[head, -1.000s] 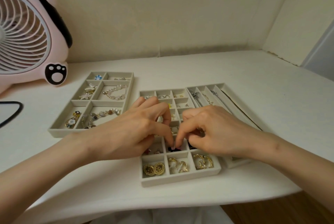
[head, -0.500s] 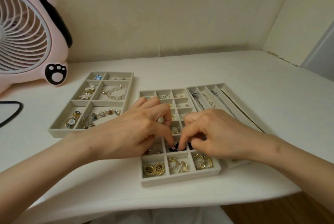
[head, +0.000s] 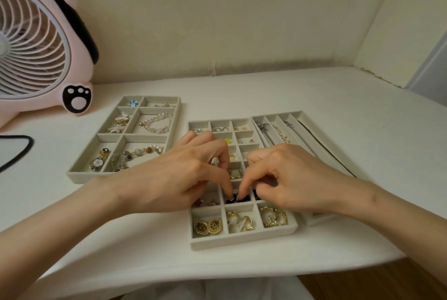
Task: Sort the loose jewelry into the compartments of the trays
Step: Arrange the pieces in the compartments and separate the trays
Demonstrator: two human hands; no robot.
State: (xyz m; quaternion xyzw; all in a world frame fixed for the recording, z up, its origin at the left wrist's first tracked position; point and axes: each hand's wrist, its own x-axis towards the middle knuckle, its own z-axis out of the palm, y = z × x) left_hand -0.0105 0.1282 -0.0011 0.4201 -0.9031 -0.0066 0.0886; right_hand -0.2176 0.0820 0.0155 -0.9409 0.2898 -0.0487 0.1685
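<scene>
The grey compartment trays (head: 242,242) look matt and velvety, like flocked cloth. The round gold filigree earrings (head: 208,226) shine like polished metal. The pearl bead bracelet (head: 156,123) is glossy, and the small dark jewel (head: 244,198) glints. The pink fan (head: 79,33) is smooth plastic, the white tabletop (head: 314,96) matt.

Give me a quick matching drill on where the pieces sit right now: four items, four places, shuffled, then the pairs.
Items
1 blue flower charm
2 round gold earrings
3 silver chains
4 dark piece

Places
A long slots, right tray
B far-left corner compartment, left tray
C middle tray, at the fingers of left hand and right hand
D near-left compartment, middle tray

Pairs: 1-B, 2-D, 3-A, 4-C
</scene>
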